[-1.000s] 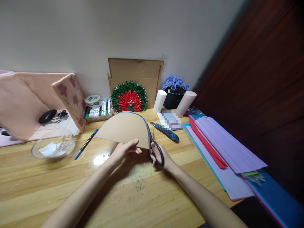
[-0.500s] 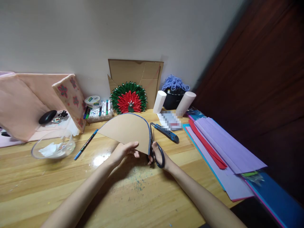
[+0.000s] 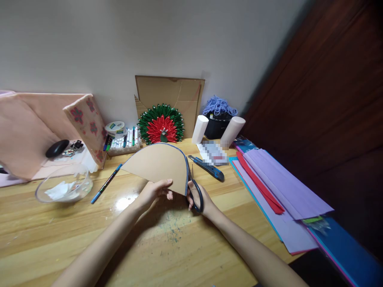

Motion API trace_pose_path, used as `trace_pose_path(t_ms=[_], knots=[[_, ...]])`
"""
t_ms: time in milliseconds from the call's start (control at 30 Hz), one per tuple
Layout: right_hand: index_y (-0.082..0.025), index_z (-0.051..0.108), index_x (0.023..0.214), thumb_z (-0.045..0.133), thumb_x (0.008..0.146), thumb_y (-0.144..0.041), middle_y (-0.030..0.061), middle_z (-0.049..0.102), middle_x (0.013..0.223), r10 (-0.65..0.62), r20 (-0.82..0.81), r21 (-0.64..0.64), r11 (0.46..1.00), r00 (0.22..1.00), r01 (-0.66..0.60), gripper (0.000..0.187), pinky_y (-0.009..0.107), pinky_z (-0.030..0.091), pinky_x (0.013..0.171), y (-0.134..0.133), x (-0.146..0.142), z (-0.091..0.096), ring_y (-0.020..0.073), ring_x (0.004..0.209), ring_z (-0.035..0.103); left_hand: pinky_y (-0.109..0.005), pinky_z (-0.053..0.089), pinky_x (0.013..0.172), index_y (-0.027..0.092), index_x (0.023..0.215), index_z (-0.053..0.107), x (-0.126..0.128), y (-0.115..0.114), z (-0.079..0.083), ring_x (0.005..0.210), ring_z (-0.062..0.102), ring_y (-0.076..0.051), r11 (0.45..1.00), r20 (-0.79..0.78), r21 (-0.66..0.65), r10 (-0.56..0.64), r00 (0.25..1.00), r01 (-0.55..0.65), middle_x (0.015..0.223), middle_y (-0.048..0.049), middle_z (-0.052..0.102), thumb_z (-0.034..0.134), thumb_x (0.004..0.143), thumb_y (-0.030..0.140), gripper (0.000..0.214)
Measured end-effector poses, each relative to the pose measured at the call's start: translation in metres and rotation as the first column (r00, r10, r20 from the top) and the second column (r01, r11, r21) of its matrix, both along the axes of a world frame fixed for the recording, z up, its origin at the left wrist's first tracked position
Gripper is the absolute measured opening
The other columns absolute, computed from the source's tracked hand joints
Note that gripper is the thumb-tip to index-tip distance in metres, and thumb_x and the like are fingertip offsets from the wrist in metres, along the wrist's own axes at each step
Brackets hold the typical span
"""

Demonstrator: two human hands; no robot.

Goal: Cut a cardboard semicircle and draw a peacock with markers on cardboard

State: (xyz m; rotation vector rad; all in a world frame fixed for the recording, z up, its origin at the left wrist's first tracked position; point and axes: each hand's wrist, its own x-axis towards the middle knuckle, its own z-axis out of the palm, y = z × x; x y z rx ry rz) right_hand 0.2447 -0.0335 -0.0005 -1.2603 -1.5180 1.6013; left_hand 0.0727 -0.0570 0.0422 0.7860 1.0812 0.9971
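Observation:
A tan piece of cardboard [image 3: 158, 163] with a rounded top and a straight lower edge has a blue line along its curve. My left hand [image 3: 157, 190] grips it at the lower edge, thumb on top and fingers underneath. In my right hand [image 3: 200, 197] are dark-handled scissors [image 3: 197, 195], their blades slightly apart at the right edge of the cardboard. Part of the blades is hidden by the cardboard. Just right of the scissors lies a blue and black utility knife [image 3: 208, 168]. A blue marker [image 3: 106, 184] rests left of the cardboard.
Behind stands a red and green ribbon fan [image 3: 163, 124] against a cardboard sheet [image 3: 170, 89]. A clear bowl [image 3: 64, 185] and a box of markers [image 3: 122, 145] are at left. White rolls [image 3: 200, 129] stand at back right, with purple sheets [image 3: 287, 185] nearer the right edge.
The scissors' handles have tilted slightly left, along with my right hand, beside the cardboard's edge. My left hand keeps its hold. The whole view has shifted slightly.

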Motion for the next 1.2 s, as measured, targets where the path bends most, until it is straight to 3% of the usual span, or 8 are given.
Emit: trace_pose_path(t_ms=[100,233,433,667,800,900,1067,1200], knots=[[-0.018,0.042,0.056,0.020,0.063,-0.085,-0.0041,0.040,0.037,0.052,0.003,0.016,0.998,0.999,-0.052,0.070,0.021,0.040,0.037,0.003,0.003,0.000,0.0092,0.032,0.044,-0.026,0.044,0.053,0.010,0.077,0.065,-0.005,0.000,0.001,0.045,0.054,-0.011,0.999,0.046,0.022,-0.024,0.999,0.023,0.067,-0.0057,0.066,0.067,0.065,0.031,0.024],[-0.017,0.043,0.048,0.010,0.072,-0.078,0.0003,0.045,0.042,0.080,0.028,0.064,0.995,0.996,-0.081,0.074,0.022,0.044,0.046,0.004,0.006,-0.004,0.0102,0.040,0.051,-0.025,0.044,0.055,0.008,0.075,0.067,-0.008,-0.001,0.005,0.047,0.055,-0.012,0.990,0.010,0.017,-0.143,0.990,0.143,0.068,-0.0094,0.067,0.063,0.069,0.031,0.024],[-0.019,0.042,0.063,0.028,0.065,-0.081,-0.0068,0.039,0.035,0.009,0.000,-0.017,1.000,1.000,-0.009,0.064,0.020,0.037,0.033,0.005,0.004,-0.004,0.0093,0.029,0.043,-0.024,0.044,0.054,0.007,0.074,0.067,-0.011,0.001,0.005,0.046,0.055,-0.011,0.982,0.025,0.051,-0.183,0.983,0.182,0.067,-0.0093,0.068,0.062,0.070,0.032,0.026],[-0.019,0.040,0.063,0.038,0.063,-0.080,-0.0086,0.037,0.033,0.032,-0.043,-0.013,0.999,0.999,-0.032,0.061,0.017,0.030,0.031,0.007,0.003,0.001,0.0066,0.027,0.037,-0.024,0.045,0.047,0.005,0.079,0.064,-0.031,0.008,0.007,0.042,0.056,-0.013,0.989,0.024,0.051,-0.137,0.990,0.136,0.063,-0.0099,0.067,0.065,0.068,0.028,0.025],[-0.020,0.039,0.062,0.033,0.059,-0.084,-0.0085,0.036,0.032,0.046,-0.077,-0.012,0.999,0.996,-0.047,0.064,0.018,0.031,0.032,0.007,0.004,0.002,0.0072,0.028,0.037,-0.027,0.051,0.065,0.010,0.101,0.060,-0.026,0.010,0.005,0.075,0.065,-0.020,0.991,-0.016,0.112,0.079,0.997,-0.077,0.090,-0.0104,0.069,0.068,0.067,0.027,0.038],[-0.019,0.040,0.064,0.030,0.061,-0.084,-0.0078,0.038,0.035,0.090,-0.075,0.007,0.996,0.993,-0.089,0.065,0.019,0.032,0.034,0.007,0.006,0.002,0.0078,0.030,0.040,-0.029,0.049,0.079,0.014,0.113,0.056,-0.020,0.011,0.001,0.100,0.059,-0.023,0.970,-0.063,0.151,0.202,0.977,-0.191,0.110,-0.0109,0.063,0.068,0.068,0.030,0.049],[-0.018,0.042,0.069,0.021,0.056,-0.088,-0.0070,0.040,0.038,0.088,-0.114,-0.088,0.991,0.990,-0.098,0.074,0.022,0.039,0.039,0.007,0.004,0.000,0.0094,0.034,0.045,-0.033,0.045,0.088,0.015,0.119,0.052,-0.022,0.010,-0.003,0.106,0.055,-0.024,0.977,-0.165,0.184,0.141,0.976,-0.110,0.116,-0.0116,0.060,0.069,0.067,0.033,0.057],[-0.017,0.045,0.070,0.021,0.060,-0.086,-0.0063,0.041,0.041,0.056,-0.111,-0.077,0.995,0.992,-0.065,0.073,0.023,0.042,0.044,0.007,0.004,-0.002,0.0089,0.036,0.046,-0.036,0.045,0.089,0.015,0.120,0.051,-0.024,0.008,-0.001,0.106,0.055,-0.026,0.984,-0.213,0.174,0.084,0.973,-0.046,0.117,-0.0125,0.059,0.068,0.068,0.035,0.059]])
